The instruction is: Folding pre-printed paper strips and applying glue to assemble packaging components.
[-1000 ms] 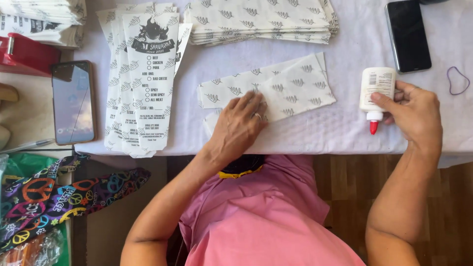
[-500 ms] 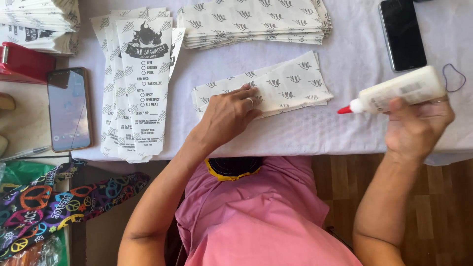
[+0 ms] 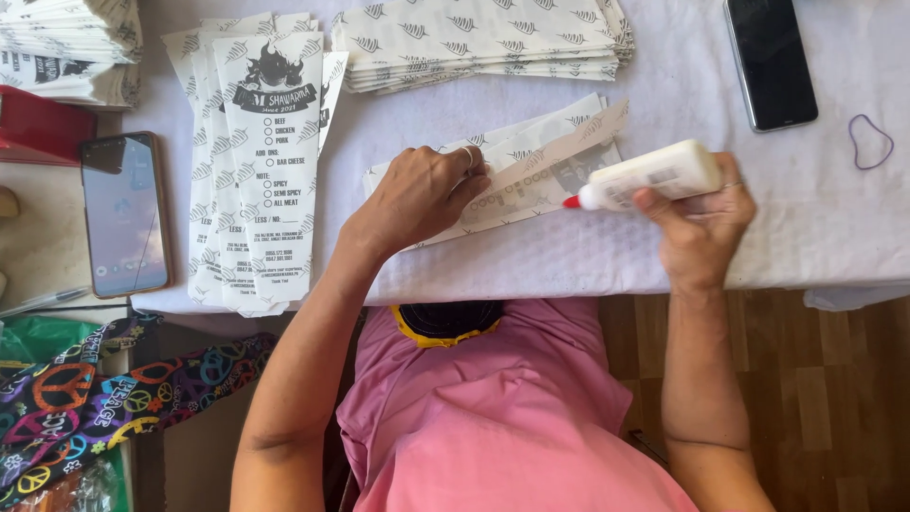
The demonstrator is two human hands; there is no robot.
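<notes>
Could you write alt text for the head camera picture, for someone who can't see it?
A person's left hand lifts the flap of a patterned paper sleeve on a white table while the right hand points a white glue bottle with a red tip at it. Stacks of printed sleeves and two phones lie nearby.

Pretty bright, even daylight all over the white surface (image 3: 806,237), soft shadows only, everything sharp, no real glare.
</notes>
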